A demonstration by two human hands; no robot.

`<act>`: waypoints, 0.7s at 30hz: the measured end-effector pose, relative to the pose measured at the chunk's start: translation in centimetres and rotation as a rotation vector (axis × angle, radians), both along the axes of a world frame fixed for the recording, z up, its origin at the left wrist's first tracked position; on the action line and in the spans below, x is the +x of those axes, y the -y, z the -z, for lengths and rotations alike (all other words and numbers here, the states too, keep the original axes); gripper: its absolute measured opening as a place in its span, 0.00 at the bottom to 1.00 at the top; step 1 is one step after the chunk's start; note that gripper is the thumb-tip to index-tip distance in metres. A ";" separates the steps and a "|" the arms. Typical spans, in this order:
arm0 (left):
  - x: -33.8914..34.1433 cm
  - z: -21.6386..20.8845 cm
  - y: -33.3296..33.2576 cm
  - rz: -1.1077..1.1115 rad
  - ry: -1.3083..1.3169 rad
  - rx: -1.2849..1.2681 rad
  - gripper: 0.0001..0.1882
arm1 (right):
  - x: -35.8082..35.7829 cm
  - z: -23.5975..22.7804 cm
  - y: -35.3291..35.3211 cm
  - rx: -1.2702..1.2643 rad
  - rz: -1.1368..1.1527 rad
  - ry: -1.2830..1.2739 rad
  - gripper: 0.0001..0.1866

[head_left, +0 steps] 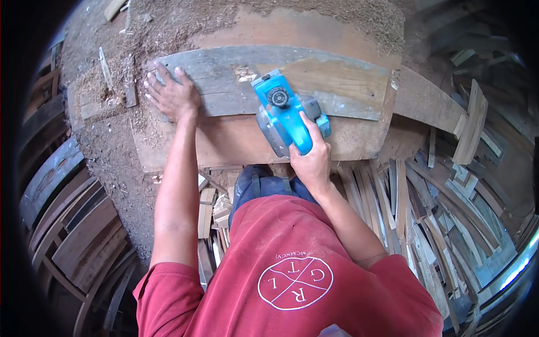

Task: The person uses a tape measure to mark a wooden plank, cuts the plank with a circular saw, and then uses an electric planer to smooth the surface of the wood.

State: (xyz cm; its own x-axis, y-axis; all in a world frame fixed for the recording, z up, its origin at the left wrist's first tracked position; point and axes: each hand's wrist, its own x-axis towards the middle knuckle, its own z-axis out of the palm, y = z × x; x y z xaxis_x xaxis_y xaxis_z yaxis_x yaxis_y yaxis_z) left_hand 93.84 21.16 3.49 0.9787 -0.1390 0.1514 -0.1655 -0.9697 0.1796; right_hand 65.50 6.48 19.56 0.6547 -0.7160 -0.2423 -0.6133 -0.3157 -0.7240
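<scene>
A weathered grey board (222,76) lies across a wooden work surface (236,140). My left hand (174,95) rests flat on the board's left end, its fingers spread. In my right hand (312,160) is the rear handle of a blue electric planer (289,115) with a black round knob at its front. The planer sits tilted on the middle of the board, next to a small patch of pale, bare wood (245,73). To the right of the planer the board looks browner, with some grey left near its edges. The planer's underside is hidden.
Sawdust and shavings (365,25) cover the far part of the surface. Another plank (426,101) extends to the right, with an upright wood offcut (471,126) by its end. Stacked boards (90,238) stand at the left, and many loose strips (415,213) lie at the lower right.
</scene>
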 end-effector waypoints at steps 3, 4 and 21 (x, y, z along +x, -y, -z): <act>0.2 0.2 -0.4 0.011 0.021 -0.005 0.37 | 3.9 0.0 0.2 -0.016 0.004 -0.019 0.34; 0.2 0.3 -0.7 0.014 0.024 -0.001 0.37 | 5.9 0.6 0.7 -0.072 -0.030 -0.011 0.35; 0.4 -0.3 -0.9 0.026 -0.027 -0.059 0.37 | 6.8 1.0 -1.4 -0.050 -0.061 -0.009 0.34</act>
State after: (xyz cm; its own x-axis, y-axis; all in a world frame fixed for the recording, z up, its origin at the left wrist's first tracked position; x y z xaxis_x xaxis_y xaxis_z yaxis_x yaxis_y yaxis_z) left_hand 94.21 22.09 3.77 0.9786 -0.1560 0.1341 -0.1849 -0.9526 0.2415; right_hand 72.29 7.91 18.56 0.6954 -0.6862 -0.2135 -0.5985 -0.3885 -0.7006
